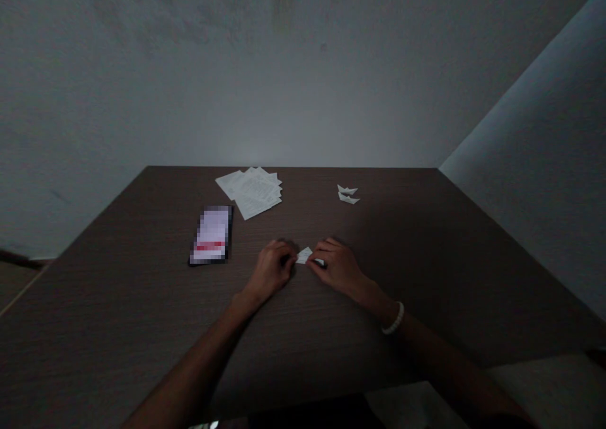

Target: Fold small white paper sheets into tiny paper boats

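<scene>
A small folded piece of white paper [303, 255] with a pointed top is held just over the brown table, between my two hands. My left hand [274, 265] pinches its left end with thumb and forefinger. On the other side, my right hand [337, 265] has its fingers closed on the right part, covering some of the folds. A pale beaded bracelet [394, 319] circles my right wrist. Beyond my right hand lie two small folded paper boats [348, 199], one close behind the other.
Several printed paper sheets [255, 189] lie fanned in a loose pile at the back left. A phone [211, 235] with a lit, blurred screen rests left of my left hand. The brown table [407, 227] meets a grey wall [303, 101] behind and another at right.
</scene>
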Motion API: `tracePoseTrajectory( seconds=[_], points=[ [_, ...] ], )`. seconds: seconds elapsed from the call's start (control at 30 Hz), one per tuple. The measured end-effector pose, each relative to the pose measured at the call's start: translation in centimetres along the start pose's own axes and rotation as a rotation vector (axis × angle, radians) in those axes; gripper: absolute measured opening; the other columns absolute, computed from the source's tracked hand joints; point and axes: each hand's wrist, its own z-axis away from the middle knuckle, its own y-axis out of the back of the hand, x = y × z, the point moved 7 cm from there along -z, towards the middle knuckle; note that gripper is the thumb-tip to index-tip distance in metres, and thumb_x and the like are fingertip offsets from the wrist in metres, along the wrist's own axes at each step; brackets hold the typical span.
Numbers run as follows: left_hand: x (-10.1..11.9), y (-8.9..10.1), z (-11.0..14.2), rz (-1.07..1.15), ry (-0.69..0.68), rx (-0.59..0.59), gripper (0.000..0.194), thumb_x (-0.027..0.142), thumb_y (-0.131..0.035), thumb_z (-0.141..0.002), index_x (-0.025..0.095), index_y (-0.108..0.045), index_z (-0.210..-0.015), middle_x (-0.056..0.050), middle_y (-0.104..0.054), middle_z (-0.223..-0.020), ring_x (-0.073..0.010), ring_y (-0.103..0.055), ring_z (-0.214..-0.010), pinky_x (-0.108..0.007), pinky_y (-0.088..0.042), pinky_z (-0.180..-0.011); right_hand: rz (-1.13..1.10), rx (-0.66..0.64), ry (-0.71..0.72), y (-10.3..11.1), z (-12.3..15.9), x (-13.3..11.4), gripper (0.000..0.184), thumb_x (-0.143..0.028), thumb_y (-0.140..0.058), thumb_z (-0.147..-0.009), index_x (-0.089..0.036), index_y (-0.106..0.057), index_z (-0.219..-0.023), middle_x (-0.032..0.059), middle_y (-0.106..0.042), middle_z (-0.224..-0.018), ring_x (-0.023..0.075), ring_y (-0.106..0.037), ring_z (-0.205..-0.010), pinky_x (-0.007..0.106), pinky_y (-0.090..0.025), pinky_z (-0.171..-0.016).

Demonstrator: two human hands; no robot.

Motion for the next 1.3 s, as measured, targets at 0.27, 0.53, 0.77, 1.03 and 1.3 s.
tracePoseTrajectory(
  seconds=[0.27,0.53,0.77,1.03,1.3],
  points=[
    [-0.2,0.0,-0.1,-0.016,0.033,0.015,0.012,0.006,-0.061,-0.078,0.016,-0.065,-0.074,-0.005,-0.066,-0.081,-0.0204,-0.058,-0.083,-0.034,-0.046,-0.078,0.019,0.03,-0.101,0.0,-0.5,-0.3,0.009,-0.026,-0.067,-0.085,-0.021,-0.07,-0.078,0.0019,-0.067,-0.082,0.0171,-0.056,-0.081,0.03,-0.041,-0.076],
    [-0.5,0.0,-0.1,-0.067,0.054,0.016,0.009,0.013,-0.062,-0.081,0.016,-0.068,-0.076,-0.007,-0.064,-0.083,-0.0225,-0.055,-0.084,-0.039,-0.044,-0.084,-0.008,0.048,-0.143,0.8,0.0,0.0,0.005,-0.02,-0.068,-0.082,-0.022,-0.07,-0.078,0.0019,-0.068,-0.086,0.017,-0.057,-0.081,0.031,-0.042,-0.078],
    [-0.7,-0.2,0.0,-0.073,0.064,0.011,0.008,0.014,-0.061,-0.081,0.017,-0.067,-0.076,-0.007,-0.064,-0.087,-0.0226,-0.056,-0.086,-0.04,-0.042,-0.086,-0.046,0.079,-0.23,1.8,1.2,1.8,0.007,-0.017,-0.067,-0.081,-0.022,-0.071,-0.079,0.003,-0.068,-0.089,0.0175,-0.059,-0.085,0.031,-0.045,-0.08],
    [-0.3,-0.2,0.0,-0.066,0.037,-0.007,0.008,0.016,-0.057,-0.083,0.017,-0.063,-0.077,-0.006,-0.064,-0.086,-0.0221,-0.056,-0.086,-0.039,-0.042,-0.085,-0.128,0.099,-0.314,1.9,1.2,3.9,0.012,-0.012,-0.064,-0.08,-0.022,-0.072,-0.083,0.0035,-0.069,-0.088,0.017,-0.061,-0.082,0.03,-0.046,-0.076],
    [0.0,0.3,0.1,-0.062,0.055,0.017,0.007,0.019,-0.056,-0.088,0.017,-0.059,-0.082,-0.006,-0.062,-0.084,-0.0224,-0.055,-0.085,-0.035,-0.042,-0.076,-0.18,0.036,-0.267,1.4,0.0,2.5,0.02,-0.031,-0.071,-0.08,-0.022,-0.071,-0.098,0.0039,-0.069,-0.096,0.0187,-0.06,-0.091,0.032,-0.046,-0.083]
  ],
)
